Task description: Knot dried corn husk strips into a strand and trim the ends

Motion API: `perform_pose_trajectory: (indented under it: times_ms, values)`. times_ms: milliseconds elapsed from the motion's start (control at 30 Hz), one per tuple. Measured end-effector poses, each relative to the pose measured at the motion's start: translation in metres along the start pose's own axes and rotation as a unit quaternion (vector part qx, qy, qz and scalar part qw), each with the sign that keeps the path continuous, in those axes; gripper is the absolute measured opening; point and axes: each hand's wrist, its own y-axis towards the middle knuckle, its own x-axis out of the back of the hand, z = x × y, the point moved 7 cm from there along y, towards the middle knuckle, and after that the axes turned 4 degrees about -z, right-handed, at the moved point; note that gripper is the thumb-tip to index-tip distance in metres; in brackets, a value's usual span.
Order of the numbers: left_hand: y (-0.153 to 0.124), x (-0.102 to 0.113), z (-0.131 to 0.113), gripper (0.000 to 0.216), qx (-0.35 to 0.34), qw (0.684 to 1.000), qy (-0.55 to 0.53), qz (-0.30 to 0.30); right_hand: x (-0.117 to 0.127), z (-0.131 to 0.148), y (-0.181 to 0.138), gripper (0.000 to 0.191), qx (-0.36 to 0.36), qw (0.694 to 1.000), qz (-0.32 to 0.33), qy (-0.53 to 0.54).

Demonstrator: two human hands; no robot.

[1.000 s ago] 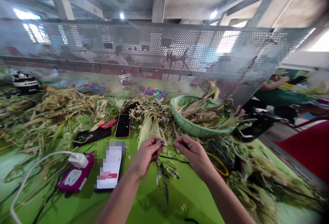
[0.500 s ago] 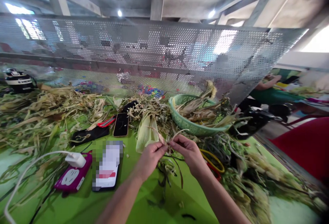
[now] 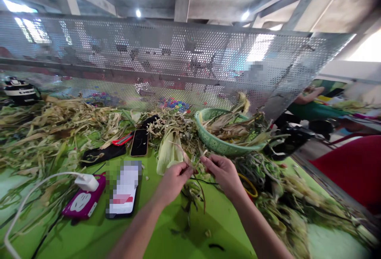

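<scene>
Over the middle of the green table, my left hand (image 3: 177,176) is closed, thumb against fingers, on a bunch of thin dried corn husk strips (image 3: 186,156). Greenish and brown ends of strips hang below its fingertips. A short way to the right, my right hand (image 3: 219,168) pinches a narrow pale husk strip whose tip pokes up above the thumb. A small gap separates the two sets of fingertips. Just beyond my left hand lies a broad pale corn husk (image 3: 169,152). Some of the strips are hidden by my fingers.
A green basket (image 3: 222,146) of dry husks stands behind my right hand. Husk heaps (image 3: 59,124) cover the left, greener ones (image 3: 285,207) the right. Two phones, a black one (image 3: 139,143) and a lit one (image 3: 126,189), lie beside a purple power bank (image 3: 80,203). A perforated metal screen (image 3: 178,60) rises behind.
My hands have drawn slightly apart; earlier their fingertips met. The long curved strip that stood up by my right hand now shows only a short tip.
</scene>
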Motion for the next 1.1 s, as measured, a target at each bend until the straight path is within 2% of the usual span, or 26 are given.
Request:
perform_pose_trajectory:
  times_ms: [67,133,233,367,567,733,833,933,1000,1100]
  values:
    - [0.0,-0.003,0.003,0.035,0.0,0.999,0.034,0.002,0.0,0.014,-0.003,0.031,0.053,0.998,0.0,-0.015]
    - [0.0,-0.008,0.007,0.034,0.003,0.998,0.056,0.014,-0.006,0.025,-0.007,0.02,0.083,0.996,0.035,-0.012]
    - [-0.001,-0.015,0.011,0.031,0.014,0.996,0.086,0.037,-0.016,0.026,-0.011,0.014,0.069,0.995,0.072,0.014]
    - [-0.004,-0.019,0.014,0.031,0.024,0.991,0.119,0.059,-0.017,0.018,-0.011,0.013,0.033,0.997,0.042,0.059]
    - [-0.008,-0.027,0.015,0.032,0.009,0.984,0.152,0.09,-0.014,0.011,-0.011,0.014,0.029,0.997,-0.014,0.072]
    - [-0.009,-0.033,0.016,0.031,0.023,0.99,0.093,0.101,-0.014,0.015,-0.012,0.017,0.035,0.997,-0.024,0.065]
    - [-0.006,-0.026,0.013,0.037,0.041,0.997,-0.009,0.063,-0.006,0.019,-0.013,0.016,0.027,0.996,-0.047,0.072]
    - [-0.004,-0.011,0.014,0.045,0.079,0.992,-0.1,-0.017,0.004,0.023,-0.013,0.023,0.032,0.994,-0.077,0.069]
    - [-0.005,-0.002,0.016,0.046,0.103,0.984,-0.135,-0.059,-0.001,0.024,-0.012,0.019,0.035,0.997,-0.037,0.059]
    - [-0.004,0.003,0.018,0.043,0.116,0.973,-0.18,-0.091,-0.018,0.017,-0.013,0.022,0.014,0.996,0.065,0.064]
